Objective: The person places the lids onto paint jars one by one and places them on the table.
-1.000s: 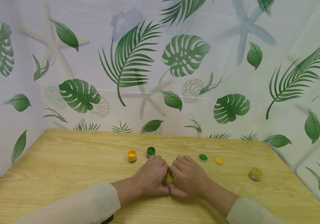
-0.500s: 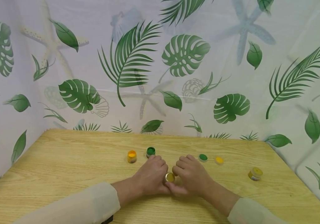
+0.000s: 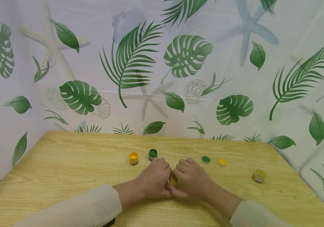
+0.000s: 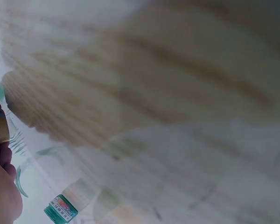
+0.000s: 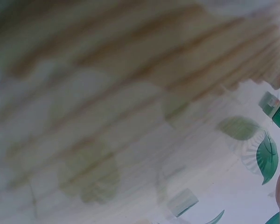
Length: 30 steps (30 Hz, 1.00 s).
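In the head view, a small round paint jar with a yellow-brown top [image 3: 173, 180] is held between both hands at the middle of the table. My left hand [image 3: 154, 179] grips its left side. Around the right side curl the fingers of my right hand [image 3: 191, 179], and both thumbs sit at the near edge. The hands cover most of the jar. Just beyond the left hand stands an open green paint jar [image 3: 152, 154], with an open orange-yellow paint jar [image 3: 133, 158] beside it. The left wrist view catches only the edge of the left hand [image 4: 2, 186].
Right of the hands lie a green-coated lid [image 3: 205, 159] and a yellow-coated lid [image 3: 222, 162]. Farther right is a capped ochre paint jar [image 3: 259, 176]. A leaf-patterned curtain [image 3: 190, 110] backs the wood-grain table [image 3: 79, 164].
Half a second ago my right fingers had drawn slightly away, exposing the jar's top. Now they are back against it, much as one second ago. The left hand stays almost still.
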Each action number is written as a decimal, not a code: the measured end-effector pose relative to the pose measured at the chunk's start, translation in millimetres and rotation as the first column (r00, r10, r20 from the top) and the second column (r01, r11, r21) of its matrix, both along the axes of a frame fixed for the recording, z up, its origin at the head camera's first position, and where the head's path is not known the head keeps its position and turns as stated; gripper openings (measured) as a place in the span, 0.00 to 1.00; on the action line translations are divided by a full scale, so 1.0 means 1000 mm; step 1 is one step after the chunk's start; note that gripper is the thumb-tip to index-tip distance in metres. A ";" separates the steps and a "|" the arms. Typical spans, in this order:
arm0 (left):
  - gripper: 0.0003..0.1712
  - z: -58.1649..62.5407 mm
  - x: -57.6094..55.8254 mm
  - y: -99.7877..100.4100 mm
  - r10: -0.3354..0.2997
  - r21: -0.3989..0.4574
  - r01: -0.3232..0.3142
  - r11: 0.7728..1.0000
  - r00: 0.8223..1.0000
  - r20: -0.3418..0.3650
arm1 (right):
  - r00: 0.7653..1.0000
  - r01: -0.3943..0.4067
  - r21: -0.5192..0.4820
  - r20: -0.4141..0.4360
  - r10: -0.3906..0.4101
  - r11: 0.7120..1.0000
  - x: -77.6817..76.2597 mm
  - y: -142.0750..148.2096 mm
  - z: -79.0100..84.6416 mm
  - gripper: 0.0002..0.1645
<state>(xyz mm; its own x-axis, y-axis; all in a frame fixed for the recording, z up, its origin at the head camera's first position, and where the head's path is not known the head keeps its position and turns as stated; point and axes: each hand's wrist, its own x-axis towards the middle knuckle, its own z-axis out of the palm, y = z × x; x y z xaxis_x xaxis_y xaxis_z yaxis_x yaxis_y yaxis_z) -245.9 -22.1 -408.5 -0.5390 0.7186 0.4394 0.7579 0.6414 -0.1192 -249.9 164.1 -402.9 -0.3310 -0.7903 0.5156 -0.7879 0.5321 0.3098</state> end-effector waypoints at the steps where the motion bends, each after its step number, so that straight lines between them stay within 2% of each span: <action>1: 0.23 0.000 0.000 0.000 -0.002 -0.005 0.002 1.000 1.000 -0.003 | 1.000 0.001 0.003 -0.005 -0.001 1.000 0.000 0.000 0.000 0.22; 9: 0.23 0.000 0.002 0.001 -0.029 -0.022 0.029 0.999 0.999 -0.017 | 1.000 -0.007 0.006 -0.001 0.007 1.000 0.002 0.000 0.001 0.23; 15: 0.25 0.000 0.003 0.002 -0.042 -0.045 0.041 0.998 0.999 -0.010 | 0.999 0.014 0.017 0.037 -0.015 1.000 0.005 0.001 0.002 0.20; 21: 0.24 0.000 0.005 0.004 -0.033 -0.052 0.034 0.998 0.999 0.021 | 0.993 0.061 0.009 0.103 -0.062 0.998 0.004 0.001 0.000 0.20; 26: 0.25 -0.001 0.007 0.006 -0.017 -0.037 0.019 0.999 0.999 0.045 | 0.991 0.059 -0.026 0.121 -0.055 0.998 0.004 0.002 0.000 0.19; 30: 0.25 -0.003 0.007 0.005 -0.006 -0.050 0.010 0.999 0.998 0.068 | 0.990 0.058 -0.041 0.132 -0.052 0.997 0.003 0.001 -0.001 0.15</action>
